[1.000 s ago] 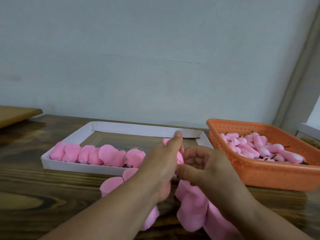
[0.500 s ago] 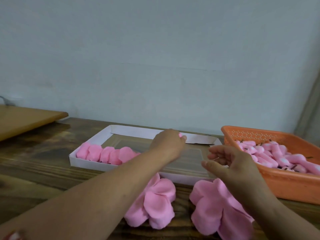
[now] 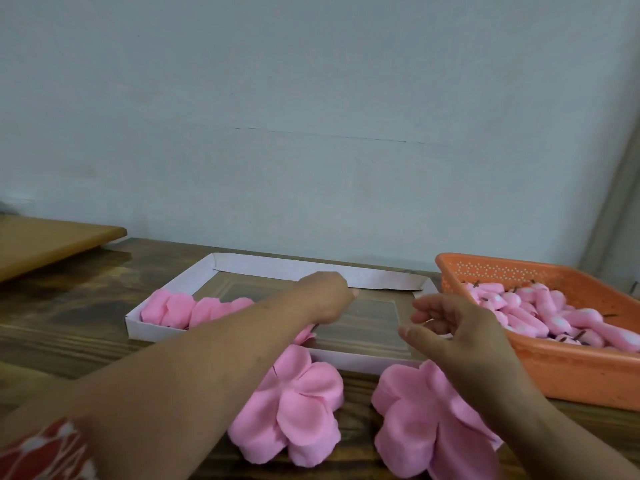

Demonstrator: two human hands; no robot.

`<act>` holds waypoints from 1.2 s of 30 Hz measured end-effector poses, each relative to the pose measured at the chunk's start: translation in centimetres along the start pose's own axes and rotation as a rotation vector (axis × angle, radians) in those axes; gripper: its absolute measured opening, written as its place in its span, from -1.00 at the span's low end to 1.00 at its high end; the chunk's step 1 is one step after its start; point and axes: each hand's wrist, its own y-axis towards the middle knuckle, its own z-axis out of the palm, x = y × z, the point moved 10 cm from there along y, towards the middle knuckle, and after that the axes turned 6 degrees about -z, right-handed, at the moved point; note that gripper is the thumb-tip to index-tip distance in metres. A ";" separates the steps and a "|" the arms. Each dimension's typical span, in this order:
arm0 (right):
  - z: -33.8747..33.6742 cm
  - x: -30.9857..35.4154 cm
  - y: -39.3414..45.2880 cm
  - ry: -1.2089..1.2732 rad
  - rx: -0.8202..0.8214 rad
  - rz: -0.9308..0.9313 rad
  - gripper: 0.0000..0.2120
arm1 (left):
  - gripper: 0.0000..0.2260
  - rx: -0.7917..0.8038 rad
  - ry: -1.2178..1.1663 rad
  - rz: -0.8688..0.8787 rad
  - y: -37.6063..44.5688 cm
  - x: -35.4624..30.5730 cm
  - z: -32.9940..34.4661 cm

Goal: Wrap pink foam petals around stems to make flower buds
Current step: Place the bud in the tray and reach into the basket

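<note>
My left hand [image 3: 327, 296] reaches over the white cardboard tray [image 3: 277, 266], fingers curled down around a pink flower bud that the hand almost wholly hides. My right hand [image 3: 457, 327] hovers at the tray's right end, fingers loosely curled and holding nothing. A row of finished pink buds [image 3: 187, 310] lies along the tray's left front. Two flat pink foam petal pieces lie on the table in front of the tray, one [image 3: 298, 407] under my left forearm and one [image 3: 426, 420] under my right wrist.
An orange plastic basket [image 3: 554, 368] at the right holds several pink pieces with dark stems [image 3: 540, 313]. A light wooden board [image 3: 41, 240] lies at the far left on the dark wooden table [image 3: 69, 341]. A plain wall stands close behind.
Both hands held the bud together above the petals. My left hand has since carried it forward and down into the tray, and my right hand has let go and drifted right.
</note>
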 end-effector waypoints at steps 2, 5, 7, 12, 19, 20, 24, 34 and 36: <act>0.0 -0.1 0.1 -0.011 -0.001 -0.002 -0.71 | -0.75 -0.013 0.063 0.005 0.1 0.3 0.6; 0.2 -0.2 0.1 -0.025 0.007 -0.005 -0.72 | -0.66 -0.039 0.107 -0.002 0.4 0.7 1.0; 0.3 -0.3 0.1 -0.031 0.008 -0.005 -0.72 | -0.68 -0.034 0.155 0.004 0.3 0.5 1.4; 0.4 -0.5 0.0 -0.042 0.015 0.006 -0.71 | -0.73 0.010 0.342 0.083 -0.1 -0.1 2.7; 0.5 -0.6 0.0 -0.068 0.039 0.018 -0.70 | -0.74 0.015 0.343 0.032 -0.1 0.4 3.6; 0.5 -0.6 0.0 -0.067 0.038 0.018 -0.70 | -0.75 0.034 0.332 0.023 -0.2 0.5 3.8; 0.5 -0.6 0.1 -0.058 0.038 0.016 -0.70 | -0.78 0.109 0.351 0.037 -0.3 0.3 4.7; 0.2 -0.5 0.1 -0.052 0.031 -0.002 -0.73 | -0.71 0.179 0.443 -0.040 -0.3 1.1 5.4; 0.3 -0.4 0.1 -0.052 0.032 -0.002 -0.73 | -0.71 0.153 0.418 -0.062 -0.3 1.2 5.1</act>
